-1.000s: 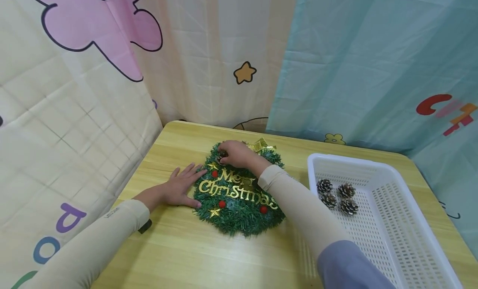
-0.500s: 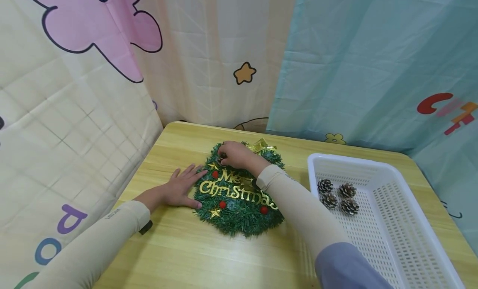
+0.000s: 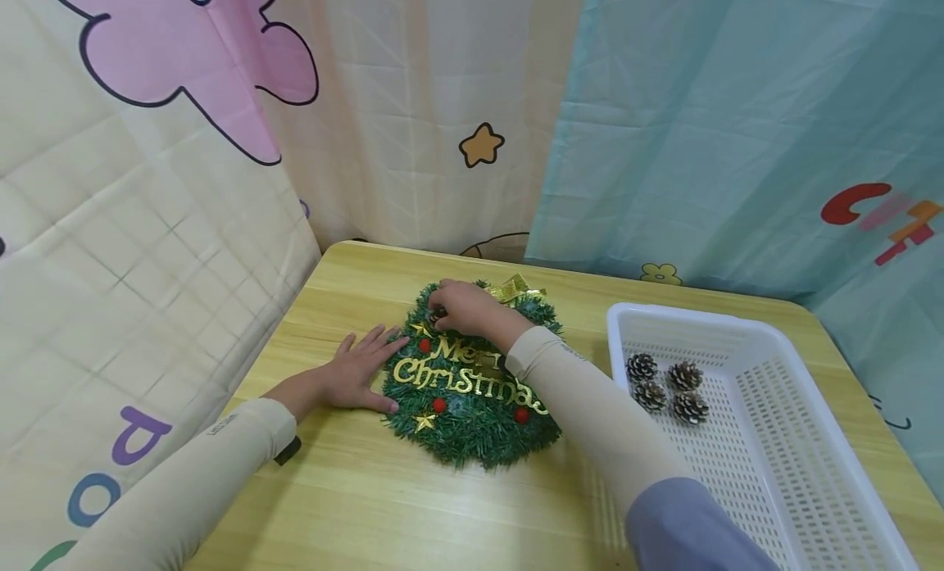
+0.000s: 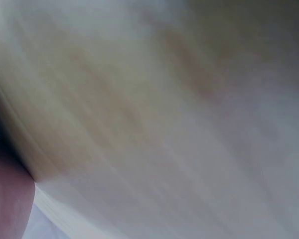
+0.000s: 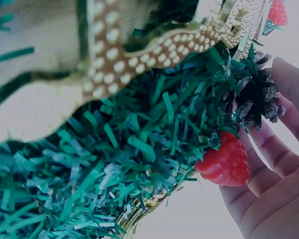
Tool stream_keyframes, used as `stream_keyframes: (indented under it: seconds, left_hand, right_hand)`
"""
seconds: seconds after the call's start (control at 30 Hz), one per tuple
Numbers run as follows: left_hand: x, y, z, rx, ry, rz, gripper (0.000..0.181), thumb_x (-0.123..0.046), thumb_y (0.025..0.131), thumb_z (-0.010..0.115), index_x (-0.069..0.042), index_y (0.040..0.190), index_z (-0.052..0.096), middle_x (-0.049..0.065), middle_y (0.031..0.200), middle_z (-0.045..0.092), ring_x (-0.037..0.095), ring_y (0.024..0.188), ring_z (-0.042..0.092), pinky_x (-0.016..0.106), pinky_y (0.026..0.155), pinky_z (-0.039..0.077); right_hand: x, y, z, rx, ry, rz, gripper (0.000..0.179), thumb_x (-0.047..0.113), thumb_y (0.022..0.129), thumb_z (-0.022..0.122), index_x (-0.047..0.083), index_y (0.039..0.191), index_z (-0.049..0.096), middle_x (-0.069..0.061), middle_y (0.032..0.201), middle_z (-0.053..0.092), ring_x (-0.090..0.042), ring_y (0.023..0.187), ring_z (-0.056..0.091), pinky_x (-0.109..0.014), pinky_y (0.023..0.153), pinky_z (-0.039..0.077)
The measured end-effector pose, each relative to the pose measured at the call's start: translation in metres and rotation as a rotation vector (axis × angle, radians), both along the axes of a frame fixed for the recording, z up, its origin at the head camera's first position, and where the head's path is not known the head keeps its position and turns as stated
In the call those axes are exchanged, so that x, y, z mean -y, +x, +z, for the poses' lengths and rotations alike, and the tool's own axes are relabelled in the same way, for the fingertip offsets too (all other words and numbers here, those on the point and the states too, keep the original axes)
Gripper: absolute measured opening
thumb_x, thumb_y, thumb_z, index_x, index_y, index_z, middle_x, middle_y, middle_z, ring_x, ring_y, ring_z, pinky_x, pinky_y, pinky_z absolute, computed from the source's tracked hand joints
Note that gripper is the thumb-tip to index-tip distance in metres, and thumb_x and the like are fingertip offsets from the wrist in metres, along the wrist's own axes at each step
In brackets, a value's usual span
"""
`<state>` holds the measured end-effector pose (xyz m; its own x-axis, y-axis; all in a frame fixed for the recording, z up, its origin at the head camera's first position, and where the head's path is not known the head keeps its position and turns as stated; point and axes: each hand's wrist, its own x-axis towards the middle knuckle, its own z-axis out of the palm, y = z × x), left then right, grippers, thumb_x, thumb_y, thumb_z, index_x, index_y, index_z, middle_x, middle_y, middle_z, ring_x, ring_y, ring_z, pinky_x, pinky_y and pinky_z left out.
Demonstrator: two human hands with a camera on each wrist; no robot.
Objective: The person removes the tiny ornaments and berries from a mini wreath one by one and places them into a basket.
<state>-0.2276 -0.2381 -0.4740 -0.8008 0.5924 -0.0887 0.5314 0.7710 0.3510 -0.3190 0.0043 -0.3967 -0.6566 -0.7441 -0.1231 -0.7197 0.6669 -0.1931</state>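
A green tinsel wreath [image 3: 472, 440] with gold "Merry Christmas" lettering [image 3: 457, 378], red berries and gold stars lies on the wooden table. At its upper left, my right hand [image 3: 470, 309] grips a pine cone [image 5: 259, 94] against the greenery. The right wrist view has the thumb on one side of the cone and fingers behind it, close by a red berry [image 5: 224, 159]. My left hand [image 3: 356, 373] rests with fingers spread at the wreath's left edge, index fingertip and thumb tip right at the tinsel. Mostly blurred tabletop [image 4: 139, 124] fills the left wrist view.
To the right stands a white perforated plastic basket [image 3: 811, 391], with several pine cones [image 3: 684, 376] in its far left corner. A gold bow [image 3: 510, 287] tops the wreath. Printed curtains [image 3: 413, 145] hang behind the table and along its left side.
The right hand's fingers have shifted slightly around the pine cone on the wreath. The left hand and the basket stay where they were.
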Motion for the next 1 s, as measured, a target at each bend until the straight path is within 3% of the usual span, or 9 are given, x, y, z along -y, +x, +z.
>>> stream_keyframes:
  seconds: [0.53, 0.8, 1.0]
  left_hand:
    - [-0.001, -0.001, 0.001, 0.017, -0.007, 0.002, 0.112, -0.077, 0.078, 0.062, -0.018, 0.161, 0.014, 0.01, 0.166, 0.006, 0.038, 0.15, -0.001, 0.074, 0.107, 0.003]
    - [0.0, 0.002, 0.001, 0.008, 0.004, -0.001, 0.111, -0.073, 0.079, 0.065, -0.017, 0.161, 0.016, 0.013, 0.166, 0.008, 0.04, 0.15, 0.002, 0.074, 0.107, 0.004]
    - [0.001, 0.002, -0.001, -0.015, 0.009, -0.002, 0.11, -0.073, 0.08, 0.065, -0.015, 0.161, 0.017, 0.015, 0.165, 0.011, 0.042, 0.149, 0.004, 0.076, 0.105, 0.006]
  right_hand:
    - [-0.006, -0.005, 0.002, 0.008, -0.05, 0.065, 0.023, 0.024, 0.095, 0.07, 0.017, 0.117, 0.068, -0.001, 0.112, 0.058, -0.016, 0.099, 0.058, -0.035, 0.088, 0.049]
    - [-0.006, -0.005, 0.011, 0.059, -0.054, 0.1, 0.032, 0.023, 0.094, 0.072, 0.013, 0.124, 0.067, -0.002, 0.118, 0.059, -0.017, 0.107, 0.058, -0.036, 0.094, 0.048]
    - [-0.009, -0.001, 0.019, 0.077, -0.055, 0.132, 0.027, 0.021, 0.094, 0.071, 0.015, 0.12, 0.067, -0.001, 0.117, 0.059, -0.015, 0.105, 0.058, -0.035, 0.093, 0.048]
